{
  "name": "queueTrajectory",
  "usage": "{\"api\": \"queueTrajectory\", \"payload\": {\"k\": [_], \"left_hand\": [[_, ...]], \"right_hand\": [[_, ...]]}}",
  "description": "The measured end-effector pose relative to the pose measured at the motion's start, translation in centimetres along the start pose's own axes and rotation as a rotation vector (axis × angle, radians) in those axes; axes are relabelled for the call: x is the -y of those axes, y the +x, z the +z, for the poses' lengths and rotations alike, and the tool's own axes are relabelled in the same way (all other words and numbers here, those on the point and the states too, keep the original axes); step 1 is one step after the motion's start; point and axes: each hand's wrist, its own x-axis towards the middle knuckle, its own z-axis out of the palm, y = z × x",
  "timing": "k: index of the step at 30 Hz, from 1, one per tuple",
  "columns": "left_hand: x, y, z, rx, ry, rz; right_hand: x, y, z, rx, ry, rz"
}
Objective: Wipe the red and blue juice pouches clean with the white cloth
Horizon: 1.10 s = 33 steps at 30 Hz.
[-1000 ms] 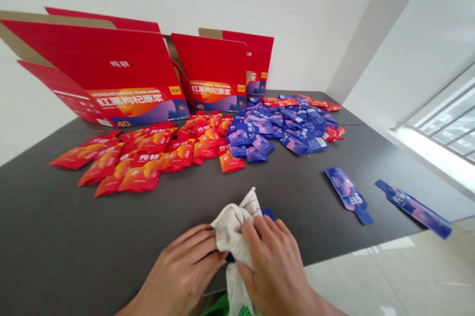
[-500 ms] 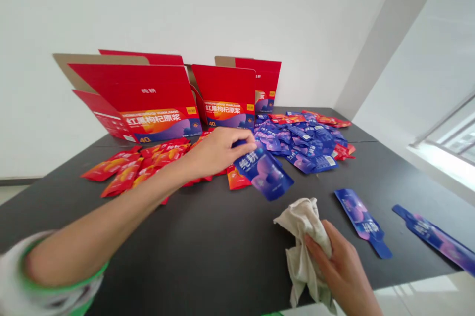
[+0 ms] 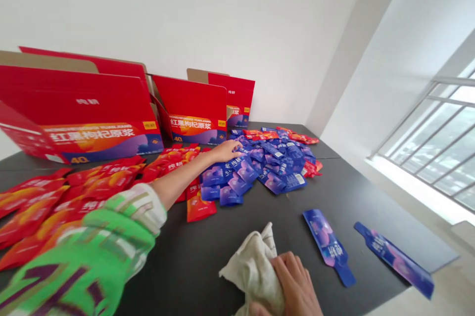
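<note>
My left hand (image 3: 227,150) stretches far across the dark table (image 3: 208,242) and rests on the heap of blue sachets (image 3: 260,162), fingers curled down onto them. Whether it grips one is hidden. A green patterned sleeve (image 3: 85,256) covers that arm. Near the table's front edge my right hand (image 3: 293,286) is closed on a crumpled white cloth (image 3: 254,269). A heap of red sachets (image 3: 74,192) lies to the left of the blue ones.
Open red cartons (image 3: 85,108) stand along the back wall, with another red carton (image 3: 196,108) beside them. Two long blue sachets (image 3: 326,244) (image 3: 393,256) lie apart at the right, the farther one near the table edge. A window with bars is at the right.
My left hand held a blue sachet up half a second ago; now it is down on the blue heap, farther away. My right hand has kept the cloth throughout.
</note>
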Motion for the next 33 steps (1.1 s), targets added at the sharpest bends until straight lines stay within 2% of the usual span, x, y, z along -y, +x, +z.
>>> {"api": "queueTrajectory", "payload": {"k": [2, 4, 6, 9, 11, 15, 19, 23, 25, 27, 30, 33], "left_hand": [[-0.1, 0.3, 0.8, 0.001, 0.001, 0.019], [-0.5, -0.9, 1.5, 0.013, 0.007, 0.038], [-1.2, -3.8, 2.1, 0.053, 0.027, 0.074], [-2.3, -9.6, 2.3, 0.155, 0.054, 0.143], [-2.9, -12.9, 1.9, 0.154, 0.055, 0.139], [-3.2, -16.5, 0.8, 0.102, 0.065, 0.057], [-3.4, -18.4, 0.0, 0.073, -0.124, -0.135], [-4.5, -20.2, -0.2, 0.104, -0.627, -0.396], [-5.3, -20.7, -0.1, 0.171, -0.922, -0.496], [-6.0, -21.0, 0.0, 0.28, -1.123, -0.552], [-6.8, -21.5, 0.2, 0.44, -1.177, -0.579], [-7.2, -22.7, 0.4, 0.47, -1.174, -0.622]], "right_hand": [[-1.8, 0.4, -2.8, 0.019, 0.01, -0.01], [-4.3, 0.7, -5.6, -0.053, -0.163, 0.156], [-6.8, 0.9, -7.3, -0.143, -0.429, 0.308], [-9.3, 0.8, -7.5, -0.063, -0.549, 0.337], [-9.8, 0.7, -7.0, -0.02, -0.521, 0.302], [-9.4, 1.3, -7.6, -0.051, -0.505, 0.219], [-7.2, 2.4, -10.3, -0.214, -0.454, 0.086], [-1.6, 2.6, -11.8, -0.273, -0.198, -0.225], [1.7, 2.6, -11.3, -0.252, -0.125, -0.435], [4.6, 2.6, -10.1, -0.185, -0.092, -0.626], [7.1, 3.0, -7.7, -0.066, -0.048, -0.826], [7.8, 3.5, -5.5, -0.062, 0.007, -0.939]]}}
